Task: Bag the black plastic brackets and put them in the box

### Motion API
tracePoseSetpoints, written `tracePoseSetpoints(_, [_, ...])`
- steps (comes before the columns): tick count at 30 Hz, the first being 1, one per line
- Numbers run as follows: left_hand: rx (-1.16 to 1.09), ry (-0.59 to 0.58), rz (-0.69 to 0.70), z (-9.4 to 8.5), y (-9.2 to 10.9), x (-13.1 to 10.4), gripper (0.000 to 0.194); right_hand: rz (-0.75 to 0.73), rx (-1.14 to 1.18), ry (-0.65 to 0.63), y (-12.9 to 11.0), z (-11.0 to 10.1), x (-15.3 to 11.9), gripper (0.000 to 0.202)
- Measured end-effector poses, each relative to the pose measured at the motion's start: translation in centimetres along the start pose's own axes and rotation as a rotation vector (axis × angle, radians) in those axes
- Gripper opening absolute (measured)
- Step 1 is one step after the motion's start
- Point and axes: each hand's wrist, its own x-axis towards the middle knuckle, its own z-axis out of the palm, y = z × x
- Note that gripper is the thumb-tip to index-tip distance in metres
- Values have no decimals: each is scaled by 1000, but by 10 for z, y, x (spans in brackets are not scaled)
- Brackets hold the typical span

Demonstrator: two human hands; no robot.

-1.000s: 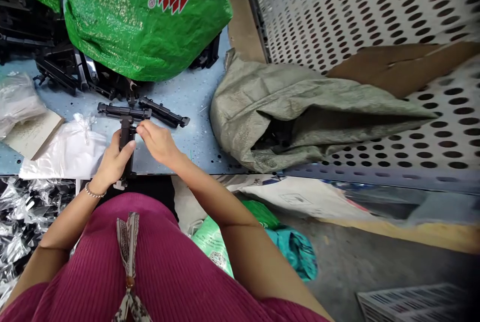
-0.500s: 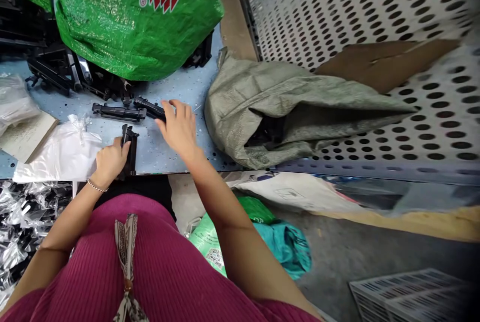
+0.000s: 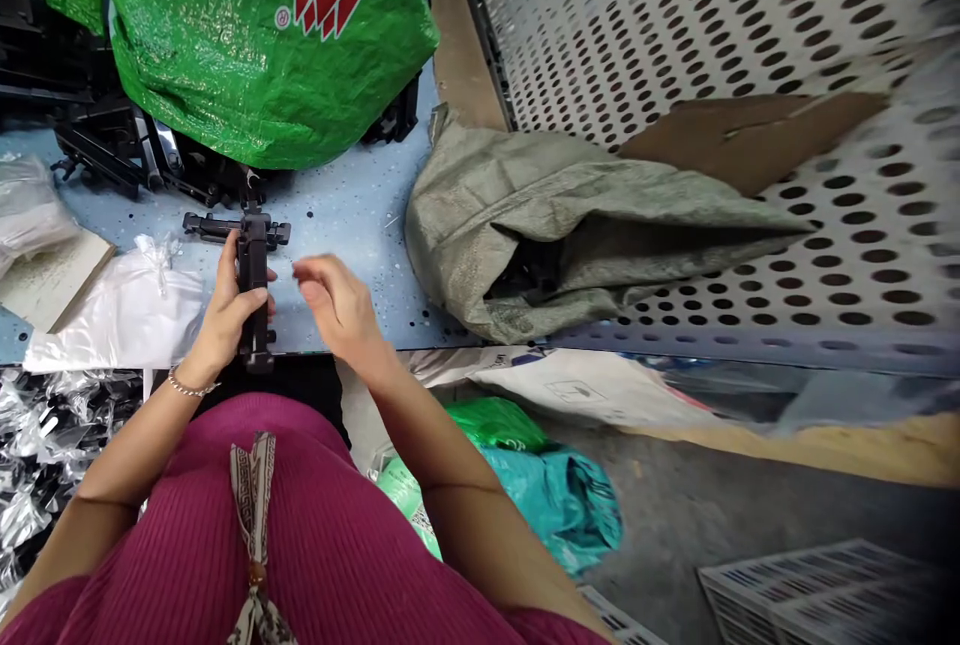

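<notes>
Upright in my left hand (image 3: 225, 320) are black plastic parts (image 3: 255, 275), with the thumb across the front and fingertips showing on the far side; whether it is one piece or two pressed together is hard to tell. Just to their right, my right hand (image 3: 339, 310) hovers over the blue table edge with loosely bent fingers and nothing visible in it. Another black part (image 3: 214, 226) lies crosswise on the table, partly behind the held parts. A pile of similar black parts (image 3: 101, 150) sits farther back on the left.
A green bag (image 3: 262, 65) covers the back of the blue speckled table (image 3: 360, 195). At the left lie white plastic bags (image 3: 150, 300) and a pale board (image 3: 64, 275). A grey-green sack (image 3: 480, 225) with dark contents stands at right against a perforated metal panel (image 3: 847, 255).
My left hand has raised its black part slightly. The black part under my right hand is gone from its spot on the table. My right hand has drawn back toward my body.
</notes>
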Motion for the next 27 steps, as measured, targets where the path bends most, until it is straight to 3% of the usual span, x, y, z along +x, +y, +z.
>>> tracePoseSetpoints(2, [-175, -155, -91, -4, 4, -6, 79, -15, -112, 49, 13, 4, 19, 52])
tracePoseSetpoints(4, [-276, -213, -124, -6, 7, -10, 81, -30, -136, 0, 24, 12, 34, 57])
tracePoseSetpoints(6, [-290, -163, -127, -7, 10, -11, 83, 55, -29, -60, 26, 22, 40, 59])
tracePoseSetpoints(9, [-261, -30, -143, -11, 9, -6, 72, 181, 156, -122, 16, 32, 26, 60])
tracePoseSetpoints(13, [-181, 113, -155, -20, 4, 2, 53, 27, 46, -191, -7, 43, -16, 54])
tracePoseSetpoints(16, [26, 173, -2, -31, 1, 2, 51, 124, 33, -309, -17, 48, -30, 47])
tracePoseSetpoints(18, [270, 229, 78, -42, -2, -1, 52, 194, 51, -361, -13, 45, -21, 47])
tracePoseSetpoints(20, [561, 270, 21, -51, -8, -5, 57, 179, -22, -256, -1, 40, 3, 44])
tracePoseSetpoints(23, [917, 234, -190, -52, -21, -12, 62, 69, -236, -51, 30, 35, 49, 33])
tracePoseSetpoints(25, [1015, 168, -241, -43, -31, -16, 60, 47, -351, -104, 51, 36, 72, 32])
tracePoseSetpoints(27, [994, 159, -172, -34, -39, -16, 56, 81, -428, -169, 63, 36, 81, 31])
